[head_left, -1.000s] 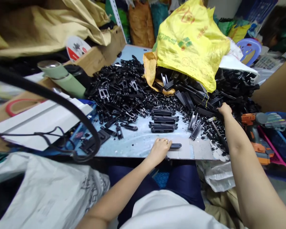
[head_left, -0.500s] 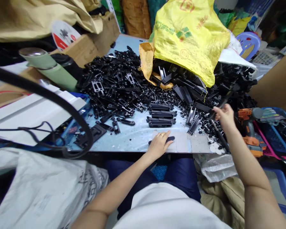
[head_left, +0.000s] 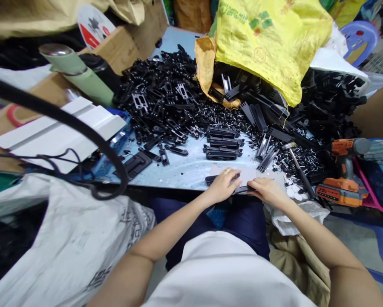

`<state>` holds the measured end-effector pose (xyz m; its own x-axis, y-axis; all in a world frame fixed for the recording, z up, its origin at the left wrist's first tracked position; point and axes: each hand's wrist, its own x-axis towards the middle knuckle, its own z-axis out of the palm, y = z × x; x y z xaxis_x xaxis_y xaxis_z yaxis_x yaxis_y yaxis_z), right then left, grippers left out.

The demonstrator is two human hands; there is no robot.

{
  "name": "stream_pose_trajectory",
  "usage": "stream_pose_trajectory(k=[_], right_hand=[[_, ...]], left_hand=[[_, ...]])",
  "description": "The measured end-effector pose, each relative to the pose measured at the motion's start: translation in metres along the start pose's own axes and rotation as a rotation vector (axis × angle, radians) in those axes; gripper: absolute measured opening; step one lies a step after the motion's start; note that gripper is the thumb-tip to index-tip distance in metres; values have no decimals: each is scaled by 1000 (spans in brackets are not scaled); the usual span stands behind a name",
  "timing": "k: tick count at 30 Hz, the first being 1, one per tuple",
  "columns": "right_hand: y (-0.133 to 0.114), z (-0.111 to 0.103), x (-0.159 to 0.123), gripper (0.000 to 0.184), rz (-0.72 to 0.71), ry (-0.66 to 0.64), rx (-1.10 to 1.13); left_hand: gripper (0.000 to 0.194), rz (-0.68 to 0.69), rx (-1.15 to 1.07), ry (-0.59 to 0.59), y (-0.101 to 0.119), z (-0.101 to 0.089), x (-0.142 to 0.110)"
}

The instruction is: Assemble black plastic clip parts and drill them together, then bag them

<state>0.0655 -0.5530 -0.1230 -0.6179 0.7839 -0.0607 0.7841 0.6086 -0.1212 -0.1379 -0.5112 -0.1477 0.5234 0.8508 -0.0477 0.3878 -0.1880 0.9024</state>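
My left hand point(head_left: 223, 186), with a ring on one finger, presses on a narrow black part with rounded ends point(head_left: 211, 180) that lies at the table's front edge. Most of this part is under my fingers. My right hand point(head_left: 267, 191) pinches one end of a long, flat black strip point(head_left: 241, 190). The strip's other end comes right beside my left fingertips, and I cannot tell whether it touches the first part. Just behind my hands lie several assembled black bars point(head_left: 223, 152) in a stack-like row. Slotted black pieces point(head_left: 268, 160) sit to their right.
A hammer point(head_left: 299, 167) and an orange cordless drill point(head_left: 341, 189) lie to the right. Heaps of black parts point(head_left: 159, 102) and small pins point(head_left: 223, 114) spread behind. A yellow sack point(head_left: 268, 47) spills slotted pieces. A black hose-like loop point(head_left: 82, 132) arches at left, near a green flask point(head_left: 82, 81).
My right hand has come from the pile at right to the front edge, bringing the black strip beside my left hand. My left hand stays on its part. The view has shifted slightly.
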Motion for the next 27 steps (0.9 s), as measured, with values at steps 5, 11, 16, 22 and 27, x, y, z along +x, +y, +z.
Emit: stream_pose_trajectory(k=[5,11,16,22,27], right_hand=[[8,13,8,32,88,-181,-119],[-1,17,5,35,161,-130,-137],[-14,9,0,36,155,-18,-214],[-27,-7,3,30,137,42,-341],[-14,-15,5,26,39,38,-358]], left_hand=[[45,63,598,-118,-4,-2,9],[61,167,699,-177,-8,-1,9],[62,253,661,-138,-18,-2,8],[46,402,654,-46,-37,3,6],[47,417,640,-34,-39,4,6]])
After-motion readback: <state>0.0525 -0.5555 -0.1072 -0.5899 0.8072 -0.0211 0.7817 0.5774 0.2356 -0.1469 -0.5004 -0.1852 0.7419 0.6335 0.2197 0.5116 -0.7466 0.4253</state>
